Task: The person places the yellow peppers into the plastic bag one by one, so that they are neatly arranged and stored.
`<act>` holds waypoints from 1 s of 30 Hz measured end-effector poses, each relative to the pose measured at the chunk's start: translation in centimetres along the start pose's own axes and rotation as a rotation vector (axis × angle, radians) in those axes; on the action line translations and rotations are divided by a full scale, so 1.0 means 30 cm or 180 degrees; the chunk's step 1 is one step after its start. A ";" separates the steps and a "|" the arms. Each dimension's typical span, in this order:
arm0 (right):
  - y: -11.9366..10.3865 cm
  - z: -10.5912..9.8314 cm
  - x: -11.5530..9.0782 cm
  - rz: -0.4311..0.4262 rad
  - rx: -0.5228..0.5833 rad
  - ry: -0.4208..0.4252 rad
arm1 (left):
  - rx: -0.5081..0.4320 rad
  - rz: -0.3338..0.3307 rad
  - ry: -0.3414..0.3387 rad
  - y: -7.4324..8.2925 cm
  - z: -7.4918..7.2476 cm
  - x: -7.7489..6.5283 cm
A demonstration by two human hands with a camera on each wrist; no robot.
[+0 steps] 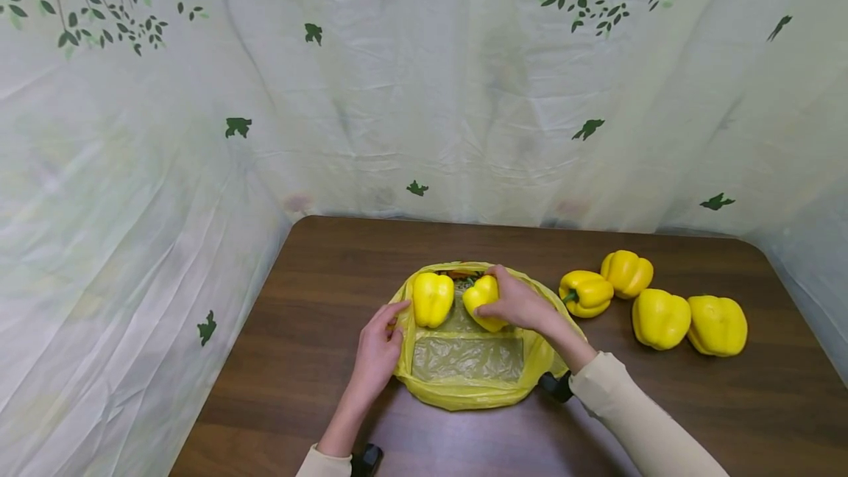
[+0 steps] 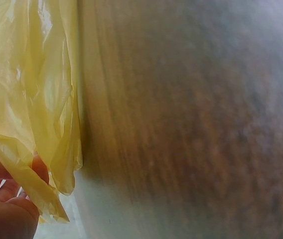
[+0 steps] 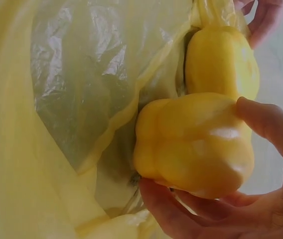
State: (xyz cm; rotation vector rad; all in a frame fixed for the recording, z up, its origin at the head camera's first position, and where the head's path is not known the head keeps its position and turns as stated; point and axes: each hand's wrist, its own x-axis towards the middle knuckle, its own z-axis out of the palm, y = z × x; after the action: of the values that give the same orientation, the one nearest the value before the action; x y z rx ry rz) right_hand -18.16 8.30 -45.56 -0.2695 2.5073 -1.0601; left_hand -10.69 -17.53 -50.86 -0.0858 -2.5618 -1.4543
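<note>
A yellow plastic bag (image 1: 467, 397) lies on the table with its mouth spread wide. Inside it, toward the far left, sits one yellow bell pepper (image 1: 433, 300). My right hand (image 1: 523, 304) grips a second yellow bell pepper (image 3: 194, 144) over the bag's far right part, thumb on one side and fingers on the other. At the bag's left rim my left hand (image 1: 380, 348) pinches the thin plastic (image 2: 37, 99) between thumb and fingers. Part of that grip is hidden behind the plastic in the left wrist view.
Right of the bag are several more yellow bell peppers, among them one (image 1: 586, 294) with its green stem toward the bag and one (image 1: 718, 325) farthest right. Beneath everything is a brown wooden table (image 1: 318, 300). A leaf-patterned cloth (image 1: 450, 109) hangs behind it.
</note>
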 end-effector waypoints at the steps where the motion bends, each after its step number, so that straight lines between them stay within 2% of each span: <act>1: 0.000 0.002 0.001 -0.0008 0.0014 0.0000 | 0.0000 -0.0002 -0.0001 0.000 0.000 0.000; 10: 0.001 0.024 0.018 0.0057 0.0072 0.0066 | 0.0011 -0.0019 -0.0024 -0.001 0.002 -0.002; 22: 0.020 0.018 0.024 -0.0171 0.0009 0.0082 | 0.0031 -0.0054 -0.0013 0.002 0.003 -0.007; 30: 0.012 -0.002 0.023 -0.0180 0.0035 0.0025 | 0.0045 -0.0058 -0.0026 0.005 0.000 -0.003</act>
State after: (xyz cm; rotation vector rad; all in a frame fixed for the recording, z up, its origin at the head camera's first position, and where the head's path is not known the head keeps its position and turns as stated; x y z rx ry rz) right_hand -18.82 8.37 -45.97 -0.3353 2.5136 -1.0987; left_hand -10.58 -17.46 -50.74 -0.0664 -2.5858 -1.4449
